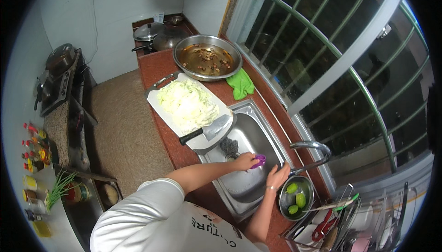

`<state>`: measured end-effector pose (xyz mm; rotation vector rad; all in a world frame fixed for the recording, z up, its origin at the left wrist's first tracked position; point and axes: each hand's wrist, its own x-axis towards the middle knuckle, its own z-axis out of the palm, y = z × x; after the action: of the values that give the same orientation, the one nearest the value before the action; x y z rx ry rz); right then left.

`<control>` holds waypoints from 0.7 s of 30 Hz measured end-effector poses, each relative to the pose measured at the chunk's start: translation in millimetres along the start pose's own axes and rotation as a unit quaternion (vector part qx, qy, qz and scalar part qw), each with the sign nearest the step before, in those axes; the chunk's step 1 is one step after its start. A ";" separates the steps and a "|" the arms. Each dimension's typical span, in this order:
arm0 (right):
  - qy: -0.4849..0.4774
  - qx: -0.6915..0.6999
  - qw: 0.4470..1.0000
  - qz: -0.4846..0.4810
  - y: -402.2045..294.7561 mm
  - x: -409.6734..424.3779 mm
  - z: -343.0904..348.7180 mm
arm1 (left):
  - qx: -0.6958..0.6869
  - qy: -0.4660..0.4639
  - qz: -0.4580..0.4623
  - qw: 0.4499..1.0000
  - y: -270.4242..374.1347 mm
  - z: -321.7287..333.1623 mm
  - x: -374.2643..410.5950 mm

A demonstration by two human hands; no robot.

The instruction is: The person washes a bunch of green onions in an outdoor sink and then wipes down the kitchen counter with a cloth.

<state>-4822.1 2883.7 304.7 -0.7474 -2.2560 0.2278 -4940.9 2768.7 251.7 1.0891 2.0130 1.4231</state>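
My left hand (246,162) reaches over the stainless steel sink (266,138) and grips a small purple item (259,161), too small to identify. Beside the sink's right rim, my right hand (277,176) has its thumb and fingers apart near the base of the chrome faucet (323,148). Whether its fingertips touch the faucet is unclear. A dark mesh scourer (229,145) lies in the sink by the drain. Across the sink's far left end rests a white cutting board (157,100), bearing shredded cabbage (188,105) and a cleaver (217,128).
A large metal basin (207,58) of liquid with brown pieces stands beyond the board, next to a green cloth (240,84). Right of the sink are a metal bowl (285,208) of green vegetables (300,200) and a dish rack (340,214). A barred window (331,44) borders the counter.
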 end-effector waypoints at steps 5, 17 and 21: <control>-0.140 0.293 0.945 -0.035 -25.2 5.2 5.1 | 0.056 -0.022 0.082 0.995 4.3 13.3 31.3; -0.118 0.254 0.951 0.133 24.6 -1.3 57.1 | 0.041 0.013 0.158 0.986 -33.4 10.0 50.7; -0.202 0.289 0.932 0.082 42.9 4.9 69.2 | -0.043 -0.017 0.066 0.997 -8.0 1.0 58.7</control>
<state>-4854.1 2925.6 242.3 -0.5997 -2.3062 1.1636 -4977.7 2815.0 248.9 1.2182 1.8688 1.5319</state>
